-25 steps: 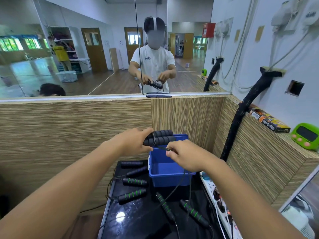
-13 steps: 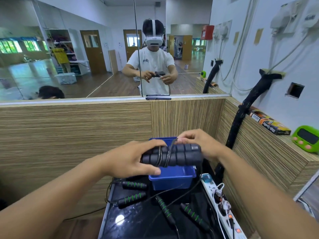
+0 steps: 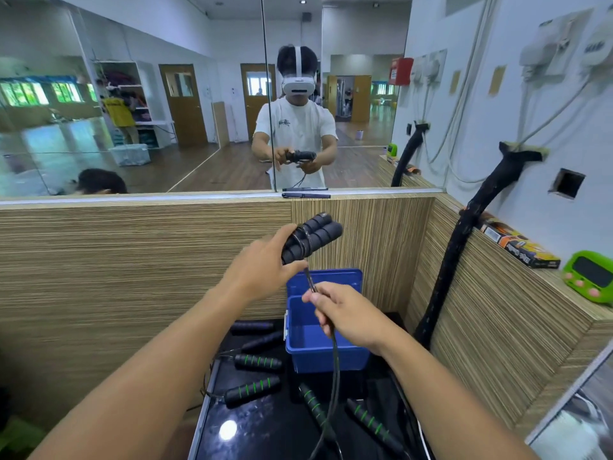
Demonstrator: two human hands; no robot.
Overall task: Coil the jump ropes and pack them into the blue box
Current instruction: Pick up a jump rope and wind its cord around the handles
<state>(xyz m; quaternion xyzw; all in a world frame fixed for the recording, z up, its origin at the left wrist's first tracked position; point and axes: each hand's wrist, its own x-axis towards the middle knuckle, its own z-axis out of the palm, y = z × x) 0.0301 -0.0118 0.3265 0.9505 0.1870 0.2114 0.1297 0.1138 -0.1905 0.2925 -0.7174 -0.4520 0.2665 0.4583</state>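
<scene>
Half a second ago you had both hands on the handles, held level just above the box. Now your left hand (image 3: 262, 270) grips the handles (image 3: 315, 235) alone, fingers curled round their lower end, and they tilt up to the right, higher against the partition (image 3: 132, 260). Your right hand (image 3: 345, 315) has left their far end and dropped below them. It pinches the cord (image 3: 334, 360) between thumb and fingertips just under the handles, over the open box (image 3: 326, 360). A few turns of cord lie round the handles near your left fingers. Below your right hand the cord hangs slack, crossing the front of the box on its way down to the table (image 3: 265, 433). The box stands at the back of that glossy black table with its lid up behind it. To its left lie two plain handles (image 3: 252, 327) and two striped handles (image 3: 253, 390), and two more striped ones lie in front of it, angled toward you. The wood-grain partition closes the table in at the back and on the right. A pen (image 3: 305, 195) lies on its back ledge, and a carton (image 3: 517, 244) and a green timer (image 3: 590, 277) sit on the right ledge. A black padded pole (image 3: 457, 244) rises from the table's right corner to the white wall. Behind the partition a mirror (image 3: 132, 111) shows you in a white shirt and headset, and a hall with a wooden floor and doors.
</scene>
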